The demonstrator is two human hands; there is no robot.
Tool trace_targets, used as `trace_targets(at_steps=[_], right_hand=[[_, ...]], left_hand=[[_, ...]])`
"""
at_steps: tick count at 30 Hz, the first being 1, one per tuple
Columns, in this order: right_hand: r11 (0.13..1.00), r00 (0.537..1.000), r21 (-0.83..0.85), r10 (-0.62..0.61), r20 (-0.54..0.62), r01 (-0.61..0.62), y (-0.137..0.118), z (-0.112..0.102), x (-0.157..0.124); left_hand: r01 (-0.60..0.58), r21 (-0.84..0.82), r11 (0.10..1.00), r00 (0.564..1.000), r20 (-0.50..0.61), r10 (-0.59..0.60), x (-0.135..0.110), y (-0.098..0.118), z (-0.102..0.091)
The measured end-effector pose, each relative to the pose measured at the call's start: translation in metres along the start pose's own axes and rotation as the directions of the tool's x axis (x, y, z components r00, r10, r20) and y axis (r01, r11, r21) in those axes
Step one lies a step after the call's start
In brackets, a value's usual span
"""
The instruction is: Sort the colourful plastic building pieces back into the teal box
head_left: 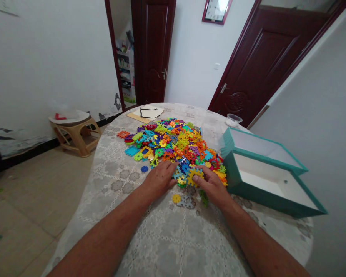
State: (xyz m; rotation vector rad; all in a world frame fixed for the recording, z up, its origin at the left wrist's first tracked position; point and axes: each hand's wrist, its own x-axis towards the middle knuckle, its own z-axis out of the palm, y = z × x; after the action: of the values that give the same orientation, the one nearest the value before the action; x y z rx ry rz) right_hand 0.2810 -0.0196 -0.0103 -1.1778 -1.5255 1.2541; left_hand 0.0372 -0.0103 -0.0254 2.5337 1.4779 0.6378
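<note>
A heap of colourful interlocking plastic building pieces (173, 142) lies on the table in front of me. At its near edge, my right hand (215, 186) pinches a yellow square piece (195, 177) between thumb and fingers. My left hand (160, 177) is just to the left, its thumb and fingers closed around the edge of a light blue piece (178, 172). Several more pieces sit between the two hands. Closer to me lie a yellow round piece (176, 198) and a grey piece (187, 202). A green piece (203, 197) is partly under my right hand.
Two teal box parts with white insides, an outer one (265, 144) and a nearer one (272, 188), stand right of the heap. Glasses (148, 112) rest on paper at the back. A clear bowl (234, 119) is at the far right. A stool (76, 134) stands left of the table.
</note>
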Motion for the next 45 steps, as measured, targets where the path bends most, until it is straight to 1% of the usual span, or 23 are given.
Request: trace_targets(at_steps=[5,9,11,13,16,18,22,25,28,30,31,33,34,36,37,38,39,40,41,42,43,45], right_hand=[[0.999,1.000,0.046,-0.005,0.026,0.004,0.007,-0.003,0.002],[0.986,0.998,0.167,0.005,0.059,-0.015,0.013,-0.005,0.004],[0.981,0.998,0.195,0.008,0.060,-0.019,0.015,-0.005,0.005],[0.981,0.997,0.194,-0.002,0.079,-0.013,0.013,-0.004,0.005],[0.985,0.988,0.172,-0.025,0.151,-0.002,0.007,-0.002,0.002],[0.988,0.983,0.157,-0.025,0.181,-0.004,0.004,0.001,-0.001],[0.989,0.988,0.148,-0.025,0.154,0.002,0.001,0.004,-0.004],[0.991,0.986,0.132,-0.031,0.164,0.009,-0.001,0.002,-0.003],[0.992,0.989,0.123,-0.031,0.142,0.013,-0.007,-0.003,-0.002],[0.990,0.996,0.139,-0.035,0.086,0.023,-0.016,-0.009,-0.003],[0.989,0.998,0.146,-0.044,0.052,0.036,-0.023,-0.013,-0.004],[0.990,0.997,0.121,-0.071,-0.012,0.072,-0.039,-0.024,-0.009],[0.993,0.995,0.067,-0.090,-0.043,0.093,-0.048,-0.032,-0.011],[0.980,0.981,-0.147,-0.150,-0.126,0.132,-0.066,-0.053,-0.012],[0.946,0.963,-0.292,-0.202,-0.179,0.144,-0.075,-0.066,-0.009],[0.886,0.933,-0.440,-0.272,-0.236,0.147,-0.083,-0.081,-0.005],[0.810,0.891,-0.571,-0.351,-0.286,0.136,-0.090,-0.098,0.003],[0.731,0.839,-0.673,-0.434,-0.328,0.115,-0.095,-0.116,0.013],[0.668,0.789,-0.740,-0.496,-0.363,0.080,-0.098,-0.134,0.026],[0.623,0.755,-0.782,-0.526,-0.391,0.029,-0.099,-0.153,0.039],[0.589,0.739,-0.807,-0.529,-0.417,-0.033,-0.097,-0.171,0.054],[0.514,0.732,-0.840,-0.504,-0.458,-0.171,-0.088,-0.202,0.081]], left_hand=[[-0.009,-0.076,0.997,0.999,-0.054,0.005,-0.001,0.000,-0.001],[-0.097,-0.200,0.975,0.992,-0.094,0.079,-0.005,0.004,-0.007],[-0.137,-0.233,0.963,0.988,-0.099,0.117,-0.006,0.008,-0.009],[-0.167,-0.237,0.957,0.983,-0.110,0.144,-0.007,0.010,-0.010],[-0.210,-0.229,0.950,0.974,-0.133,0.183,-0.007,0.012,-0.010],[-0.240,-0.231,0.943,0.968,-0.128,0.215,-0.006,0.012,-0.010],[-0.252,-0.247,0.936,0.968,-0.087,0.237,-0.006,0.014,-0.010],[-0.248,-0.269,0.931,0.969,-0.088,0.232,-0.007,0.018,-0.014],[-0.264,-0.283,0.922,0.963,-0.121,0.239,-0.007,0.020,-0.021],[-0.241,-0.240,0.940,0.963,-0.178,0.202,-0.007,0.015,-0.026],[-0.209,-0.201,0.957,0.962,-0.216,0.165,-0.006,0.011,-0.028],[-0.110,-0.110,0.988,0.953,-0.294,0.074,-0.005,-0.001,-0.030],[-0.051,-0.075,0.996,0.950,-0.311,0.025,-0.004,-0.007,-0.031],[0.040,-0.015,0.999,0.947,-0.317,-0.042,-0.003,-0.021,-0.032],[0.072,0.015,0.997,0.948,-0.311,-0.064,-0.003,-0.027,-0.033],[0.098,0.044,0.994,0.951,-0.300,-0.081,-0.003,-0.032,-0.033],[0.119,0.073,0.990,0.954,-0.286,-0.094,-0.003,-0.036,-0.034],[0.136,0.101,0.986,0.957,-0.269,-0.105,-0.003,-0.039,-0.035],[0.153,0.128,0.980,0.961,-0.249,-0.118,-0.003,-0.041,-0.035],[0.171,0.150,0.974,0.964,-0.231,-0.134,-0.003,-0.043,-0.035],[0.188,0.169,0.968,0.965,-0.215,-0.150,-0.003,-0.043,-0.035],[0.211,0.193,0.958,0.967,-0.185,-0.176,-0.003,-0.044,-0.034]])
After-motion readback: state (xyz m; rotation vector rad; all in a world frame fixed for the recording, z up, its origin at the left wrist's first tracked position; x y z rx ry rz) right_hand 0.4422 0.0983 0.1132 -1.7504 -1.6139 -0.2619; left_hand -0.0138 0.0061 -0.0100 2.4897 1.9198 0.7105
